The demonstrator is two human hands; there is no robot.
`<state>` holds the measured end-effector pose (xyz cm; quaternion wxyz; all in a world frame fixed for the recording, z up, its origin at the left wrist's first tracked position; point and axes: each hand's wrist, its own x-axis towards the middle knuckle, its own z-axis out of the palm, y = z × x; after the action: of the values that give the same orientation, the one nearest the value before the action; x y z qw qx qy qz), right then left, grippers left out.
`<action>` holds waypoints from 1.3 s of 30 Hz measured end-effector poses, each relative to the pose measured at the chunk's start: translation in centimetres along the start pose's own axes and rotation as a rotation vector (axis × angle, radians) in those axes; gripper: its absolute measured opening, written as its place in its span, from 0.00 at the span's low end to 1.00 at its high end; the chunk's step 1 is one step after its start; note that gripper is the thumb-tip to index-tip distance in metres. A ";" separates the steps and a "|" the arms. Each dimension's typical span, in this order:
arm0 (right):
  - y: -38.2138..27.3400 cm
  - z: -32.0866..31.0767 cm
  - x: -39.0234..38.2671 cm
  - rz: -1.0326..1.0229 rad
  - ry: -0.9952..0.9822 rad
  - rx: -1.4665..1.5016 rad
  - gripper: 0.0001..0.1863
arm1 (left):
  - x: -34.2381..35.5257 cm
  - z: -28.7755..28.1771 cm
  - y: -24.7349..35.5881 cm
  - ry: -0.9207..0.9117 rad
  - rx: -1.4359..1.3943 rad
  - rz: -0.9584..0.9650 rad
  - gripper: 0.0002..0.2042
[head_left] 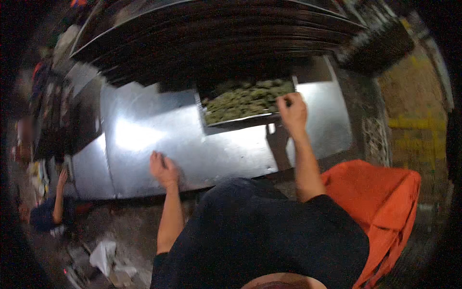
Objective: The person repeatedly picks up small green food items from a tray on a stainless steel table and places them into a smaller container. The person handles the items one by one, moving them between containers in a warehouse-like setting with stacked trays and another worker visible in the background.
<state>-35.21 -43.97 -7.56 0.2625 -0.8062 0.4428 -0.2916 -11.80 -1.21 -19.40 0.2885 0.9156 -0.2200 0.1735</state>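
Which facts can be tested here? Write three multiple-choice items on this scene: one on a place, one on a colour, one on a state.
1. Where is the right hand?
A. at the tray's right edge
B. on the cloth
C. on the floor

2. What colour is the cloth at the person's right?
A. blue
B. orange
C. white

3. How is the left hand?
A. gripping the tray
B. holding paper
C. resting on the metal panel, holding nothing

Answers:
1 A: the fingers meet the rim of the tray of green matter.
2 B: it is bright orange.
3 C: it lies against the shiny panel, well left of the tray.
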 end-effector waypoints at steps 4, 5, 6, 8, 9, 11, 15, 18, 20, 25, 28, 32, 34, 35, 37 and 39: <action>0.8 -1.3 -0.3 -0.124 -0.026 -0.135 0.15 | 0.6 0.0 0.9 -0.042 0.050 0.084 0.20; -0.1 1.3 -0.2 -0.188 -0.050 -0.024 0.16 | 1.0 -0.4 1.1 -0.051 0.044 0.099 0.20; 0.3 2.8 -0.4 -0.208 -0.041 0.020 0.16 | 1.0 -0.3 2.1 -0.111 0.012 -0.035 0.21; -5.6 3.1 -0.7 -0.012 -0.311 0.322 0.21 | -1.4 -0.8 2.1 -0.128 -0.129 -0.157 0.22; -4.7 5.1 0.0 -0.245 -0.340 0.415 0.20 | -0.2 -1.2 2.6 -0.236 -0.333 -0.198 0.20; -9.3 5.1 1.2 -0.323 -0.440 0.036 0.23 | -1.5 1.2 -1.1 -0.038 0.025 0.019 0.17; -7.4 10.3 3.0 -0.428 -0.447 -0.115 0.31 | -0.9 0.7 0.3 -0.045 0.093 0.063 0.18; -7.9 12.8 3.7 -0.469 -0.593 -0.339 0.37 | -0.7 0.0 1.3 -0.050 0.071 0.027 0.17; -9.0 12.9 2.8 -0.494 -0.627 -0.426 0.35 | -0.3 -1.1 2.3 -0.058 0.099 -0.001 0.18; -8.3 14.0 1.9 -0.762 -0.615 -0.416 0.20 | -0.7 -1.0 2.0 -0.055 0.099 -0.026 0.18; -7.7 14.3 2.7 -0.738 -0.630 -0.367 0.14 | -0.3 -0.4 2.0 -0.057 0.080 -0.031 0.18; -10.2 13.4 1.8 -0.692 -0.879 -0.511 0.18 | -0.6 -1.5 0.8 -0.055 0.067 -0.066 0.18; -9.6 12.2 1.2 -0.751 -0.826 -0.433 0.19 | -0.7 -1.4 1.0 -0.046 0.050 -0.065 0.18; -9.9 11.4 1.0 -0.756 -0.844 -0.408 0.20 | -0.7 -1.4 1.1 -0.040 0.043 -0.065 0.18; -9.2 11.6 1.2 -0.757 -0.822 -0.412 0.22 | -0.7 -1.4 1.5 -0.045 0.025 -0.061 0.19; -8.6 12.6 1.5 -0.782 -0.765 -0.444 0.21 | -0.5 -1.5 1.7 -0.056 0.013 -0.065 0.19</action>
<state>-20.91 -39.15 -10.03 0.1014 -0.9932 0.0370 0.0444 -13.36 -1.41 -17.74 0.2817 0.9286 -0.1967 0.1399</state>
